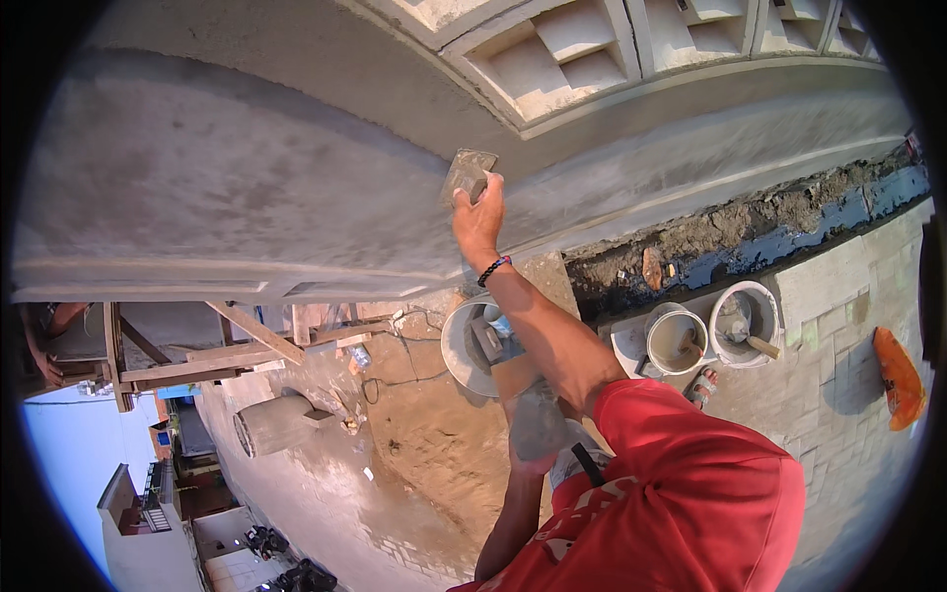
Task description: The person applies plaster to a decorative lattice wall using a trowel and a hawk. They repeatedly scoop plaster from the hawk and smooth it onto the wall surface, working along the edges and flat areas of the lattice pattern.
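Note:
My right hand (478, 222) grips a hand float (459, 173) against the grey plastered wall (197, 178), just below a band of patterned concrete blocks (543, 54). Lower down, my left hand (525, 456) is under a board (513, 375) bearing grey material (538, 422), apparently holding it; most of its fingers are hidden. Behind the board and my right forearm stands a large bucket (462, 360) with tools inside, partly covered from view.
Two white buckets (745, 294) sit beside a muddy trench (710, 237), near a sandalled foot (702, 390) and an orange object (896, 380). Wooden scaffolding (178, 370), another person's arm (44, 360), a sand patch (434, 454), a cylindrical container (266, 426) and parked motorbikes (301, 577) are leftward.

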`<state>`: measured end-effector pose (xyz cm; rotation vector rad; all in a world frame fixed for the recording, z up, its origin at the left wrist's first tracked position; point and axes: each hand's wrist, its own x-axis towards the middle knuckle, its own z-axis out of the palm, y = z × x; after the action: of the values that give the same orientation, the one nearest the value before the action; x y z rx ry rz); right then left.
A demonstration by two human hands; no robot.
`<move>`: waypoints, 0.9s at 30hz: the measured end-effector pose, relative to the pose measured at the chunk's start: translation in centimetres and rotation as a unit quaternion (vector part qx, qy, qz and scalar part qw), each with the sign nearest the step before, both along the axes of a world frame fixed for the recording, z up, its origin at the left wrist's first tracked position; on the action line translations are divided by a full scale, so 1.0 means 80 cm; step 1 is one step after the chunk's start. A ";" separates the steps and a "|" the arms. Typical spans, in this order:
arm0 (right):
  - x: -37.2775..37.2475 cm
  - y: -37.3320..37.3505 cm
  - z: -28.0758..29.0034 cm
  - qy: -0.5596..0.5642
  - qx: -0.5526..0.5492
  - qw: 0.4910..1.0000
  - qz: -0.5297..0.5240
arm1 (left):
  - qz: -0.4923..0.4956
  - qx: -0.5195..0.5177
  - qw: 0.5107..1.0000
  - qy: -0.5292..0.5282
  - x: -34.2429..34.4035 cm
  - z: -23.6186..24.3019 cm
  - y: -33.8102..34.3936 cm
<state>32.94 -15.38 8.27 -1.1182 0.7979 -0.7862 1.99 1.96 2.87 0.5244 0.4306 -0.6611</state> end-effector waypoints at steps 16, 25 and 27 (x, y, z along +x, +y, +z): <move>0.008 0.032 -0.003 -0.044 0.023 0.998 0.024 | 0.026 0.007 0.999 0.021 -0.006 0.003 0.014; 0.042 0.026 0.009 0.055 -0.138 0.982 -0.119 | 0.060 0.023 0.996 0.061 0.002 0.006 0.034; 0.020 0.060 -0.001 0.012 -0.086 0.996 0.022 | 0.066 0.040 0.995 0.065 0.001 0.009 0.032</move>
<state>34.51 -10.56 8.20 -1.2964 0.7345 -0.8168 2.11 4.49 3.57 0.5250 0.6100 -0.5536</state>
